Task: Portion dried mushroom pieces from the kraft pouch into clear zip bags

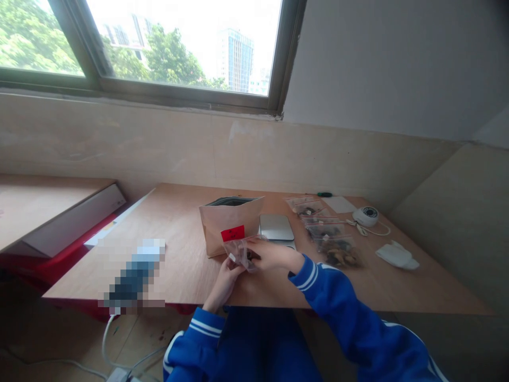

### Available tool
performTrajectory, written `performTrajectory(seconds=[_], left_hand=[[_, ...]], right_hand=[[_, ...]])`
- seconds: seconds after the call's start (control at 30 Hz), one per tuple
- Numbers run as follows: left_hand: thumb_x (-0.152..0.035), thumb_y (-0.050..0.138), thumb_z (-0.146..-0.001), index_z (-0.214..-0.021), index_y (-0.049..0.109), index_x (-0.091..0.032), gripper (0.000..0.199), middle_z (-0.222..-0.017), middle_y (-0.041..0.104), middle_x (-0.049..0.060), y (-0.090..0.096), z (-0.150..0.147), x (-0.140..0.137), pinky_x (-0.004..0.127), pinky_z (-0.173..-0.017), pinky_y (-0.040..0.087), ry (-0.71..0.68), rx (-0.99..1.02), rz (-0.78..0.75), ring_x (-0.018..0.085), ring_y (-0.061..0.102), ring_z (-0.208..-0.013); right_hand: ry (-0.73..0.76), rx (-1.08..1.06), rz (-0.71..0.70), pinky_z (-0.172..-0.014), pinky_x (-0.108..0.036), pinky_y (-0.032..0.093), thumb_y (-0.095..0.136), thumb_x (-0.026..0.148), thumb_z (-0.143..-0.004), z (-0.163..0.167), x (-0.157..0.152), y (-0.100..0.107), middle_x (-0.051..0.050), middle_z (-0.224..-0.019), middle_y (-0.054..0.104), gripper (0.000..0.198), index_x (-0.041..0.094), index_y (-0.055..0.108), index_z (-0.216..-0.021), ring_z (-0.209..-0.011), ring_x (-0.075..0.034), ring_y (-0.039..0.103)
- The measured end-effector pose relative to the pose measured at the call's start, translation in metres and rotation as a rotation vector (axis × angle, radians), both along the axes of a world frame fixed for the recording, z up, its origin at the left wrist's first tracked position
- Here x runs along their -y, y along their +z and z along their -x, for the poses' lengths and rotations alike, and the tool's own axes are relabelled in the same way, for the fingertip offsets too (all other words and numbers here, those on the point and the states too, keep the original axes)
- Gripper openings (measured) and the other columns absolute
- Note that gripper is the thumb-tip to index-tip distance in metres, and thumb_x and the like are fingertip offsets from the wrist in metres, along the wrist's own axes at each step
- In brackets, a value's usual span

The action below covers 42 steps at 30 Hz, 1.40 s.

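The small clear bag (pixel 239 250) sits between both hands just above the near edge of the wooden table (pixel 178 265), directly in front of the brown paper bag (pixel 230 225) with the red label (pixel 233 233). The left hand (pixel 225 281) comes up from below and pinches the bag's lower left corner, fingers closed on the plastic; the right hand (pixel 270 255) reaches in from the right and grips the bag's right side, fingers curled onto it, though the exact fingertip contact is too small to make out. The bag's long axis runs roughly left to right across the gap between the two hands, tilted slightly down to the left, with something dark inside near the right hand. Both hands are equally on it, so neither is nearer. Behind the right hand, close by, lies a flat silver scale (pixel 276 227); further right a row of filled clear bags (pixel 330 236) stretches back across the table. A small white dome camera (pixel 366 215) stands well apart to the right. Bare tabletop lies to the left of the hands, as far as a blurred object (pixel 135 273).
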<state>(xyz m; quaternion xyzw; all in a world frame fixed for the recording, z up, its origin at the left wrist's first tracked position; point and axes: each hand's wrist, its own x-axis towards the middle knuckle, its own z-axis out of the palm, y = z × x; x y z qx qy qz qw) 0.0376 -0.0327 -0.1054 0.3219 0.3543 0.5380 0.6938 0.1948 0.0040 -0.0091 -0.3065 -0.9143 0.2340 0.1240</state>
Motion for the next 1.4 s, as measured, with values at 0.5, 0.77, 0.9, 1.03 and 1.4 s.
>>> performTrajectory(seconds=[0.5, 0.77, 0.9, 1.03, 1.4], left_hand=[[-0.037, 0.08, -0.064, -0.105, 0.067, -0.019, 0.046, -0.103, 0.069, 0.007, -0.012, 0.002, -0.001, 0.034, -0.088, 0.046, -0.009, -0.014, -0.032, 0.021, 0.062, -0.095], [-0.036, 0.08, -0.064, -0.108, 0.066, -0.018, 0.049, -0.111, 0.068, 0.009, -0.007, 0.001, 0.0, 0.038, -0.095, 0.044, -0.005, -0.017, -0.045, 0.025, 0.061, -0.106], [-0.033, 0.081, -0.063, -0.105, 0.066, -0.017, 0.047, -0.109, 0.069, 0.009, -0.009, 0.001, 0.0, 0.037, -0.095, 0.044, 0.01, -0.011, -0.038, 0.024, 0.061, -0.104], [-0.029, 0.082, -0.061, -0.103, 0.067, -0.017, 0.046, -0.104, 0.07, 0.008, -0.009, 0.002, 0.0, 0.035, -0.09, 0.046, 0.024, -0.002, -0.002, 0.023, 0.063, -0.099], [-0.036, 0.078, -0.067, -0.101, 0.069, -0.019, 0.039, -0.101, 0.07, 0.005, -0.008, 0.001, -0.002, 0.026, -0.083, 0.047, 0.001, 0.079, -0.031, 0.016, 0.063, -0.091]], right_hand=[[-0.033, -0.236, 0.371, -0.084, -0.029, 0.049, 0.056, 0.007, -0.08, -0.003, 0.003, 0.0, -0.005, -0.107, 0.067, 0.043, 0.018, 0.055, -0.121, -0.093, -0.017, 0.063], [-0.091, -0.263, 0.436, -0.088, -0.03, 0.049, 0.059, 0.022, -0.085, 0.001, 0.013, 0.011, -0.007, -0.117, 0.065, 0.043, 0.019, 0.053, -0.127, -0.104, -0.02, 0.062], [-0.149, -0.239, 0.429, -0.091, -0.034, 0.048, 0.055, 0.025, -0.089, 0.004, 0.016, 0.01, -0.011, -0.119, 0.064, 0.037, 0.016, 0.056, -0.125, -0.106, -0.022, 0.062], [-0.151, -0.344, 0.364, -0.099, -0.036, 0.044, 0.06, 0.025, -0.086, 0.008, 0.016, 0.005, -0.008, -0.126, 0.061, 0.038, 0.021, 0.058, -0.123, -0.116, -0.023, 0.057], [-0.36, -0.586, 0.497, -0.082, -0.035, 0.052, 0.065, 0.027, -0.081, 0.009, 0.005, -0.028, -0.006, -0.101, 0.07, 0.021, 0.017, 0.066, -0.1, -0.09, -0.022, 0.065]])
